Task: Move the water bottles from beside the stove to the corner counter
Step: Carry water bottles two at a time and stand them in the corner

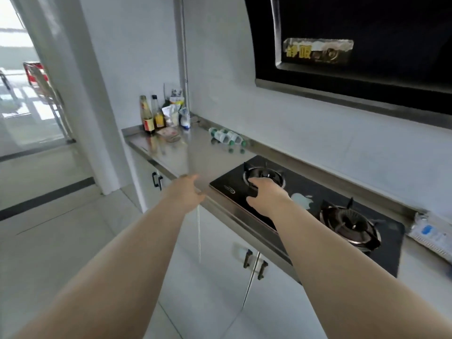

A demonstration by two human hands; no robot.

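Note:
Several small clear water bottles [227, 137] with green caps and white labels lie on their sides on the steel counter [186, 155], against the back wall just left of the black gas stove [305, 209]. My left hand [187, 192] reaches forward over the counter's front edge, fingers relaxed, holding nothing. Over the stove's left burner [265, 176] hovers my right hand [266, 195], its fingers loosely bent and empty. Both hands are well short of the bottles.
The far left corner of the counter holds sauce bottles [149, 116], packets and a white bag [184, 118]. A range hood [354, 50] overhangs the stove. A plastic package [433, 233] lies right of the stove. White cabinet doors sit below; tiled floor is at left.

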